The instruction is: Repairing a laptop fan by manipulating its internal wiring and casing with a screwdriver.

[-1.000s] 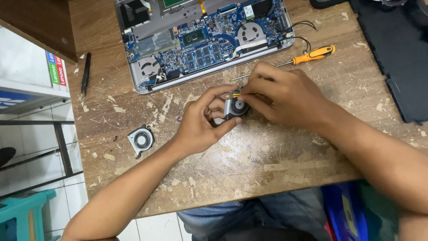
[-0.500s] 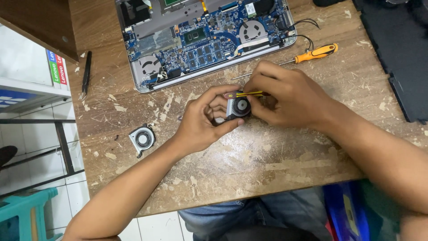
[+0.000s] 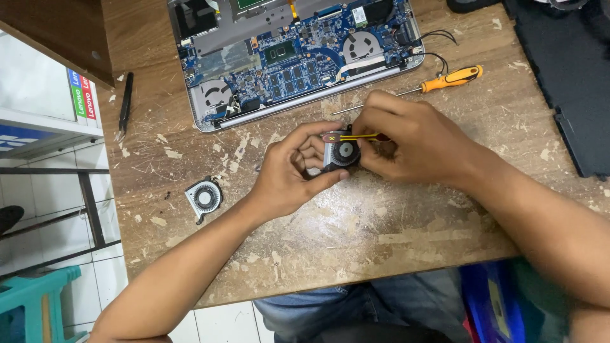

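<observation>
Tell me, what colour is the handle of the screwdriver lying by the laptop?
Orange with a black tip; the screwdriver shows in the head view.

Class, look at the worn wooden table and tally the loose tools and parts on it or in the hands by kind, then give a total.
Small cooling fans: 2, one held in both hands, one lying on the table
Orange-handled screwdrivers: 1
Black pen-like tools: 1
Opened laptops: 1
Thin yellow and red wires or tools at the held fan: 1
Total: 6

Bright, even light; sharp focus, soft shadows, no glare.
</observation>
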